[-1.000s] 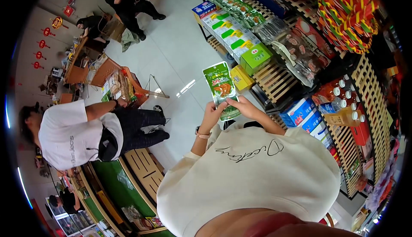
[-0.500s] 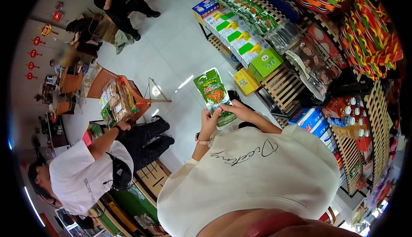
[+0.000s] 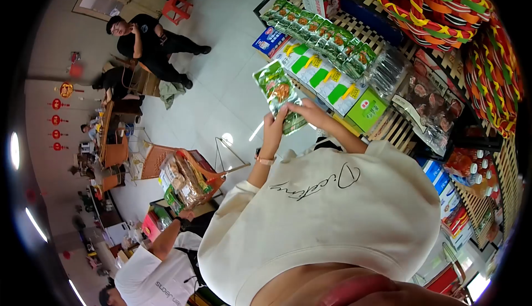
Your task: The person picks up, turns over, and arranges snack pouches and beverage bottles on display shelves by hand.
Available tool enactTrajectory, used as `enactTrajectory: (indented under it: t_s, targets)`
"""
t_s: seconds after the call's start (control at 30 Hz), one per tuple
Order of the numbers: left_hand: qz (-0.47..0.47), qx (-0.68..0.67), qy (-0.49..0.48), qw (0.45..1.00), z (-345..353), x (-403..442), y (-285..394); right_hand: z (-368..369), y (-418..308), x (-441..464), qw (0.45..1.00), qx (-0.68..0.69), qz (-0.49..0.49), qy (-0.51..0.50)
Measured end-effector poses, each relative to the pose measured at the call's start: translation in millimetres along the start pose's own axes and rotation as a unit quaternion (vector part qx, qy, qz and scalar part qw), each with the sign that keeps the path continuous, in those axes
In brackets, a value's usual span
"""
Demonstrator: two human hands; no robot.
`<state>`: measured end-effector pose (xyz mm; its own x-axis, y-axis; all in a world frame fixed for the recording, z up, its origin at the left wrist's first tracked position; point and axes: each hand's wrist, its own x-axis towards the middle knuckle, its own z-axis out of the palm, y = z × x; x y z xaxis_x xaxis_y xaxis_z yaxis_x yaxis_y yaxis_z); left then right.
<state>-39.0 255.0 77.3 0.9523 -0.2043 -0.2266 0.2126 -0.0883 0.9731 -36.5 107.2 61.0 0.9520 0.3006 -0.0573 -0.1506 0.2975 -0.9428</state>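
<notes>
A green food packet [image 3: 275, 84] with a picture of food on its front is held up before my chest. My left hand [image 3: 272, 130], with a watch and pale strap at its wrist, grips the lower left edge. My right hand [image 3: 309, 112] pinches the packet from the right, close to the other thumb. Below the thumbs more green wrapping shows; whether it belongs to the same packet I cannot tell. Similar green packets [image 3: 332, 37] lie in an overlapping row on the shelf just beyond.
White, green and yellow boxes [image 3: 316, 76] line the slatted shelf [image 3: 399, 129], along with clear-wrapped packs. Woven baskets [image 3: 432, 12] stand at upper right. A person in white [image 3: 160, 267] is at lower left by a rattan basket [image 3: 185, 178] of packaged goods. People in black are farther off.
My view has turned and risen toward the shelf. The packet and both hands now appear higher in view, nearer the row of packets. My grip looks the same.
</notes>
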Motion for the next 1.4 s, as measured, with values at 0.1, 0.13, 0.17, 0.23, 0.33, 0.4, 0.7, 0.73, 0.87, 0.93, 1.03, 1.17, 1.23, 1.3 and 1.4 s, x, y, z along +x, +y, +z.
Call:
enactTrajectory:
  t_s: [0.1,0.13,0.17,0.23,0.33,0.4,0.7,0.73,0.87,0.93,1.03,1.17,1.23,1.3,1.4]
  targets:
    - [0.006,0.027,-0.064,0.998,5.9,46.5,0.2,-28.8,7.4,22.8,0.998,0.0,-0.029,0.05]
    - [-0.008,0.022,-0.074,0.997,7.5,55.7,-4.4,-35.9,10.0,27.0,0.998,-0.012,-0.022,0.055]
    - [-0.021,0.016,-0.085,0.996,9.5,67.0,-11.4,-44.1,11.2,31.0,0.998,-0.027,-0.015,0.062]
    - [-0.046,-0.013,-0.101,0.994,20.1,80.0,-13.6,-52.9,4.9,30.0,0.994,-0.032,0.032,0.096]
    - [-0.066,-0.018,-0.128,0.989,29.6,98.4,-14.1,-67.5,36.5,40.0,0.986,-0.046,-0.023,0.159]
    - [-0.086,-0.012,-0.159,0.983,30.8,114.9,-16.5,-76.5,45.5,44.5,0.98,-0.07,-0.003,0.189]
    - [-0.024,0.065,-0.348,0.935,44.5,241.9,-59.0,-139.6,61.9,91.7,0.874,-0.287,0.272,0.282]
    - [-0.016,0.082,-0.356,0.931,47.0,256.8,-66.1,-145.0,62.6,97.8,0.859,-0.292,0.296,0.297]
    - [0.016,0.209,-0.399,0.893,50.2,317.6,-51.3,-163.3,74.9,133.8,0.87,-0.204,0.282,0.349]
    - [0.03,0.189,-0.408,0.893,51.4,349.2,-64.1,-183.0,102.0,156.6,0.873,-0.179,0.293,0.345]
    - [0.073,0.15,-0.39,0.905,56.5,387.4,-73.4,-173.7,85.0,191.8,0.862,-0.106,0.194,0.457]
    - [-0.005,0.152,-0.393,0.907,63.4,430.7,-78.8,-188.9,83.5,224.1,0.837,-0.05,0.169,0.518]
    - [0.007,0.165,-0.387,0.907,70.7,456.2,-109.7,-193.2,86.6,234.4,0.812,-0.078,0.168,0.553]
    - [-0.051,0.2,-0.388,0.898,75.1,471.3,-122.3,-189.3,91.3,238.3,0.801,-0.1,0.158,0.568]
    - [-0.041,0.057,-0.429,0.901,80.9,476.0,-130.6,-174.9,102.6,234.3,0.775,-0.099,0.186,0.596]
